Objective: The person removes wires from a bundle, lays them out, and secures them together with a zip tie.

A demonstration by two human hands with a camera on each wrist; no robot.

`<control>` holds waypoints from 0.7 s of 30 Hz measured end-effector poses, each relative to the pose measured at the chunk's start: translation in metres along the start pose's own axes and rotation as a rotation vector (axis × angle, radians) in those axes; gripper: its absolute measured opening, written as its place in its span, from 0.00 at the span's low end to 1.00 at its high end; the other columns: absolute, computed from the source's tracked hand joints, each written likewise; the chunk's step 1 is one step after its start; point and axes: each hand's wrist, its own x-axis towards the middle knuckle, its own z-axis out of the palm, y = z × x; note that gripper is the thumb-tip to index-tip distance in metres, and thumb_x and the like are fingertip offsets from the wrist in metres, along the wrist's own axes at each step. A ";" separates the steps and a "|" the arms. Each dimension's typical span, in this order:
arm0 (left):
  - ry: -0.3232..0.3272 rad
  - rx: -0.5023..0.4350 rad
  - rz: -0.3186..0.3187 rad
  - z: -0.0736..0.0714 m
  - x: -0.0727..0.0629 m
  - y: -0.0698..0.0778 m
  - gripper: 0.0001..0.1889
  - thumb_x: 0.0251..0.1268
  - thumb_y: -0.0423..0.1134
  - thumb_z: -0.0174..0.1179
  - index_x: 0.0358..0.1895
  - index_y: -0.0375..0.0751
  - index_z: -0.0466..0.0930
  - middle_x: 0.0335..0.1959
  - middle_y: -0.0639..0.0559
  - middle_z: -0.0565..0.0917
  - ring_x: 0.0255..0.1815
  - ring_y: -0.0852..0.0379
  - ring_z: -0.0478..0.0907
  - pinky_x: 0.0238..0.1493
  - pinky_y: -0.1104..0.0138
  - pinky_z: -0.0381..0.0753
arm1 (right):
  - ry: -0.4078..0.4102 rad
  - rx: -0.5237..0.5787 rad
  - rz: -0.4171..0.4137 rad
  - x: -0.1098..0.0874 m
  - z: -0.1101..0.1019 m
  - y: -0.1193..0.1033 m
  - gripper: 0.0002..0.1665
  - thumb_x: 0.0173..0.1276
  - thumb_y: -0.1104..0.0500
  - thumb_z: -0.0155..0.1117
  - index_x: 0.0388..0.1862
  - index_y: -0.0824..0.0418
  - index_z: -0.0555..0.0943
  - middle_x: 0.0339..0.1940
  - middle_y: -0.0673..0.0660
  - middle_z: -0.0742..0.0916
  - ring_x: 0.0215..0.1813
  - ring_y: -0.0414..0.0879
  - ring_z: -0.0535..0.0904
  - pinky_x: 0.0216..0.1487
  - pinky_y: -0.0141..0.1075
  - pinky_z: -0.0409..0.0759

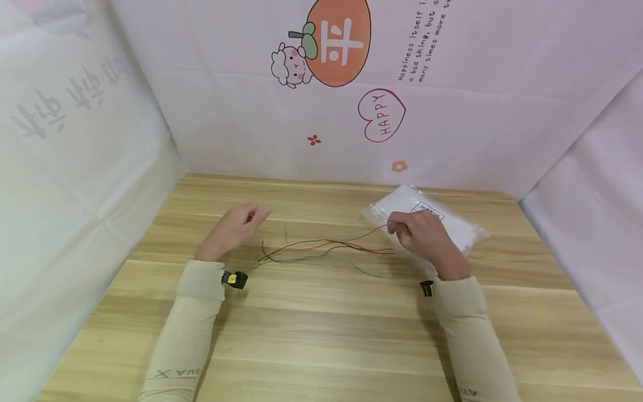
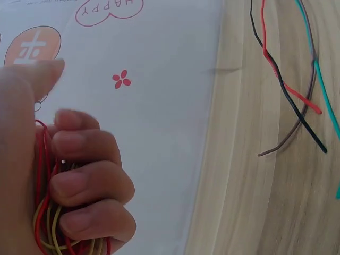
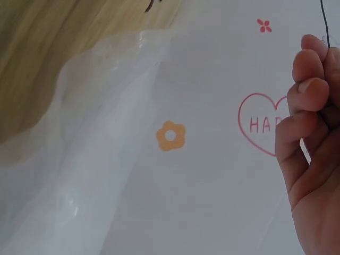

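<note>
My left hand (image 1: 233, 230) is curled round a bundle of red and yellow wires (image 2: 49, 212), its thumb lifted away from the fingers. Between the thumb and fingertips of my right hand (image 1: 419, 237) is the end of a thin black wire (image 3: 325, 24), which runs down and leftward in the head view. Several loose wires (image 1: 326, 242) lie lengthwise on the table between the hands. Close up in the left wrist view they include a red wire (image 2: 266, 48), a black wire (image 2: 287, 93), a brown wire (image 2: 289, 139) and a green wire (image 2: 325, 95).
A clear plastic bag (image 1: 459, 226) with white contents and a printed label lies under and behind my right hand. The wooden table (image 1: 321, 335) ends at a printed white cloth (image 1: 241, 123) at the back, with more cloth at both sides.
</note>
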 end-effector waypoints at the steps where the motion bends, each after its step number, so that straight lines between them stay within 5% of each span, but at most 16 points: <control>1: -0.002 -0.001 0.009 0.001 0.000 0.000 0.25 0.88 0.55 0.43 0.27 0.45 0.65 0.23 0.52 0.65 0.24 0.54 0.61 0.30 0.62 0.66 | -0.015 0.006 -0.001 0.001 0.000 -0.003 0.21 0.63 0.74 0.50 0.27 0.52 0.84 0.19 0.46 0.84 0.21 0.41 0.72 0.26 0.39 0.71; 6: -0.057 -0.017 0.066 0.004 0.002 0.000 0.22 0.88 0.45 0.42 0.28 0.43 0.68 0.21 0.53 0.64 0.22 0.56 0.59 0.30 0.64 0.65 | -0.106 0.028 0.031 0.003 0.001 -0.014 0.21 0.65 0.73 0.49 0.29 0.52 0.85 0.23 0.45 0.86 0.23 0.41 0.74 0.26 0.38 0.70; 11: -0.071 0.042 0.107 0.005 0.002 0.005 0.20 0.90 0.43 0.39 0.48 0.35 0.80 0.27 0.50 0.71 0.27 0.54 0.65 0.38 0.59 0.73 | -0.166 0.038 0.031 0.005 0.002 -0.020 0.21 0.66 0.72 0.50 0.30 0.51 0.85 0.26 0.46 0.88 0.25 0.41 0.75 0.29 0.39 0.73; 17: -0.060 0.137 0.233 0.013 0.006 0.016 0.17 0.88 0.41 0.46 0.61 0.37 0.82 0.23 0.55 0.67 0.23 0.59 0.62 0.40 0.60 0.73 | -0.166 0.068 -0.013 0.008 0.002 -0.030 0.21 0.63 0.73 0.50 0.29 0.50 0.85 0.25 0.46 0.89 0.24 0.38 0.73 0.26 0.36 0.70; 21: -0.137 0.135 0.312 0.021 0.007 0.026 0.19 0.86 0.42 0.51 0.71 0.43 0.78 0.22 0.55 0.69 0.21 0.62 0.61 0.37 0.62 0.73 | -0.135 0.087 -0.041 0.009 0.001 -0.034 0.22 0.61 0.73 0.49 0.29 0.50 0.85 0.24 0.45 0.88 0.22 0.36 0.71 0.24 0.34 0.68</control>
